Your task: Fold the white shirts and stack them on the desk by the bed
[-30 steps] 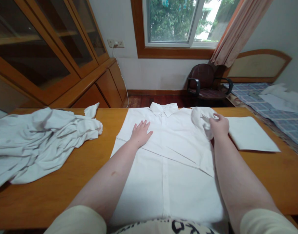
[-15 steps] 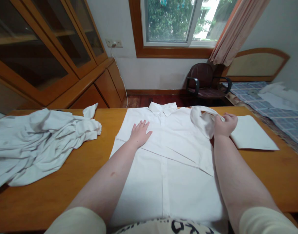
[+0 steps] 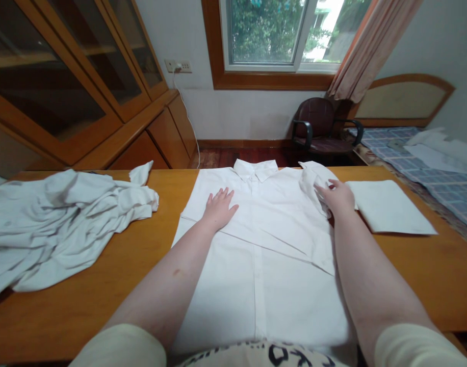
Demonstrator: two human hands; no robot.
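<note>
A white collared shirt (image 3: 287,300) lies front up on the table, its collar (image 3: 255,171) at the far edge. One sleeve is folded slantwise across its chest. My left hand (image 3: 220,208) rests flat on the folded sleeve with its fingers spread. At the shirt's right shoulder, the other sleeve (image 3: 313,176) is bunched up. My right hand (image 3: 338,196) has its fingertips curled onto this sleeve in a pinch; the exact grip is partly hidden.
A crumpled heap of white clothing (image 3: 65,219) covers the left of the wooden table (image 3: 157,275). A folded white garment (image 3: 397,206) lies to the right. Beyond are a brown armchair (image 3: 317,125), a bed (image 3: 428,168) and a glass-fronted cabinet (image 3: 137,137).
My right hand has moved left toward the shirt with the sleeve, which has gone from a raised loop to a bunched pile by the shoulder. My left hand has stayed put.
</note>
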